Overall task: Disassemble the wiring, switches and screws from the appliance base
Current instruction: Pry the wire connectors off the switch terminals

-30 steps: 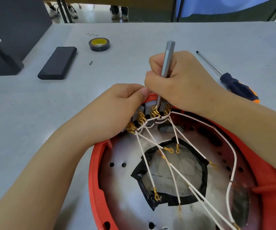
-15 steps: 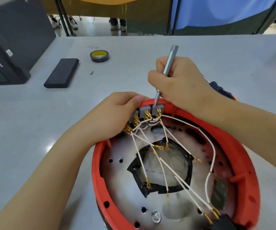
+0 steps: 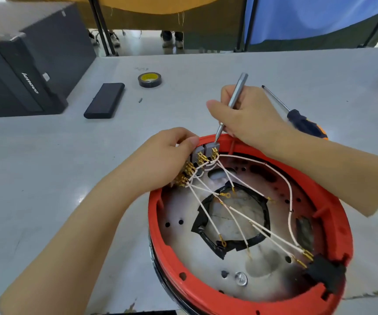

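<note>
A tape roll (image 3: 149, 80), black slab (image 3: 104, 100) and computer case (image 3: 22, 71) sit on the grey table (image 3: 47, 167).

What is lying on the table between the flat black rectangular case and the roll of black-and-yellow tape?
In the head view, only bare grey table separates the flat black case from the tape roll; a tiny dark screw-like bit lies just below that gap.

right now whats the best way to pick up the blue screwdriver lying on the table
Grip the screwdriver by its dark blue handle, the thick end, not the thin metal shaft. It lies flat on the table, shaft pointing away, handle nearer and partly behind the right hand. Come from above with fingers across the handle, probably once that hand sets down its grey tool.
</note>
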Motion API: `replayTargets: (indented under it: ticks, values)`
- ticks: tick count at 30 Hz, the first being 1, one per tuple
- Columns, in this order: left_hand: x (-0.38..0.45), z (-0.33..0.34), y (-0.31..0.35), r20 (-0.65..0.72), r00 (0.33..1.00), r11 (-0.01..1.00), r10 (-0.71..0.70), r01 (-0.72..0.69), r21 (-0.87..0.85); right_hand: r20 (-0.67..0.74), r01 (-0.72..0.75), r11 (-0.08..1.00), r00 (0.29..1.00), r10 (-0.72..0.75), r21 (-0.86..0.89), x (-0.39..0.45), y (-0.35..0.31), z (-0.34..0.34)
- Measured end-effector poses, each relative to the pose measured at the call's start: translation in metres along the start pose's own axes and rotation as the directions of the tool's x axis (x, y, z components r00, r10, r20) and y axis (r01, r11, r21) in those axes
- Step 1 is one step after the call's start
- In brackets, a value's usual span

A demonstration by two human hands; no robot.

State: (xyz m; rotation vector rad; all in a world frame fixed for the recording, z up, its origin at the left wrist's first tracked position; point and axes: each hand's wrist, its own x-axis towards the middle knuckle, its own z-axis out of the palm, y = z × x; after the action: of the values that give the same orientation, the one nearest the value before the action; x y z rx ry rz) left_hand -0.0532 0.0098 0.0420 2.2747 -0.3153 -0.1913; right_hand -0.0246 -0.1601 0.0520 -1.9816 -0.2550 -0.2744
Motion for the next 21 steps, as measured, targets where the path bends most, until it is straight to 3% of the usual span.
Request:
replayTargets:
  ticks: [9,13,21]
  values:
    - [0.025,0.012,0.009,0.124,0.990,0.996,0.074,-0.080,0.043,-0.036,0.022,0.998,0.999,-0.024,-0.052,-0.012,0.003,-0.004]
    - [0.028,0.011,0.002,0.110,0.987,0.993,0.118,-0.121,0.015,-0.086,0.078,0.989,0.992,-0.089,-0.127,-0.015,0.003,-0.003]
    - [0.028,0.011,-0.003,0.073,0.988,0.990,0.137,-0.138,0.018,-0.040,0.129,0.974,0.990,-0.139,-0.186,-0.013,0.003,-0.005]
